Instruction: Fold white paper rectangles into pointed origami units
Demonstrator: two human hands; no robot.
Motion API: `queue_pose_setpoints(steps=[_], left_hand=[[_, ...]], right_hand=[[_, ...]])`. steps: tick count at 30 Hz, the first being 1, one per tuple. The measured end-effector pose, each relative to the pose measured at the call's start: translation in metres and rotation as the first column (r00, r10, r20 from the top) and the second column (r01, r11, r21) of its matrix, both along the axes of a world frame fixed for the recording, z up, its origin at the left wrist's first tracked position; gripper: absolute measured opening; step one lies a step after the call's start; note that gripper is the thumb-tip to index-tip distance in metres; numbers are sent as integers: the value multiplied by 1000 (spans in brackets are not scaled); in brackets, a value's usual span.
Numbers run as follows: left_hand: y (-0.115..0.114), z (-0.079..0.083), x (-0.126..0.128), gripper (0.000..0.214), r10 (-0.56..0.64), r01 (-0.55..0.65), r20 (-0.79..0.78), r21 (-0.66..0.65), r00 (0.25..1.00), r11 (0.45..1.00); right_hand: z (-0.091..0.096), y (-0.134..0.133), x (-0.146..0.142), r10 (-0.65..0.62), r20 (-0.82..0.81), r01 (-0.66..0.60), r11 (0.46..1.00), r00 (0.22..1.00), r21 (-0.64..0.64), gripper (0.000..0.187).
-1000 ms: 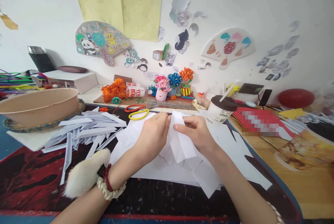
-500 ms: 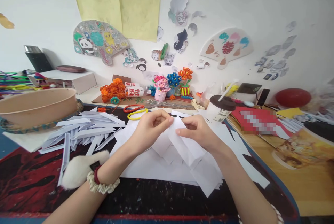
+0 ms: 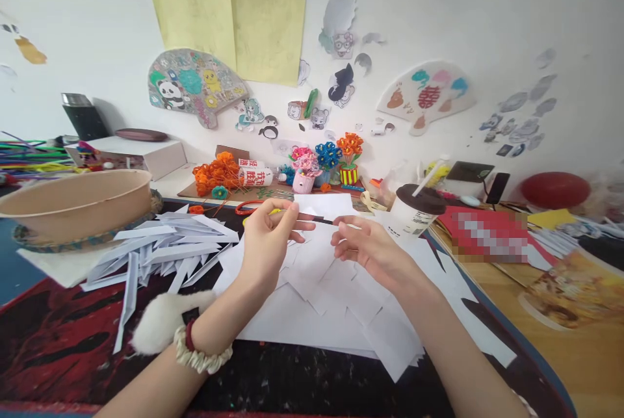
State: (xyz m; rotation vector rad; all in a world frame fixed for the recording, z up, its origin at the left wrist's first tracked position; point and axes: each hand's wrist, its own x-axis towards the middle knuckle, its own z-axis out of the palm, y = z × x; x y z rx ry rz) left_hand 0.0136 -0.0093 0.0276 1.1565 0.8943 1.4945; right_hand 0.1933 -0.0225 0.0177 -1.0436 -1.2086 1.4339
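My left hand (image 3: 268, 239) and my right hand (image 3: 370, 249) are raised a little above the table, facing each other. Each pinches one side of a small white paper piece (image 3: 324, 205), which is held nearly level, its far part showing above my fingers. Under my hands lies a heap of loose white paper sheets (image 3: 316, 301) on the dark red-and-black mat (image 3: 63, 333). A fluffy white pom-pom on a scrunchie (image 3: 166, 330) sits at my left wrist.
A pile of folded white paper strips (image 3: 166, 246) lies left, beside a tan bowl (image 3: 78, 200). Behind my hands are red-handled scissors (image 3: 248, 207), pipe-cleaner flowers (image 3: 326, 158) and a lidded cup with a straw (image 3: 414, 207). A red booklet (image 3: 487, 236) and red ball (image 3: 553, 189) lie right.
The paper piece hung down folded between my hands; now both hands have lifted it and spread it out nearly level. The view has tilted up slightly.
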Motion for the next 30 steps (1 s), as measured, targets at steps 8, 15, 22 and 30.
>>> queue_pose_setpoints(steps=[8,15,22,30], left_hand=[[-7,-8,10,17,-57,66,-95,97,994,993],[-10,-16,14,12,-46,81,-228,148,973,986],[-11,-15,14,7,-60,149,-415,184,908,972],[-3,-12,-7,30,583,355,-603,796,544,491]], right_hand=[[-1,-3,-12,-55,116,27,972,992,233,30],[0,-3,-16,-203,95,159,926,975,344,20],[-2,-3,-14,-211,81,171,922,974,349,24],[2,-2,0,-180,160,133,954,971,267,32]])
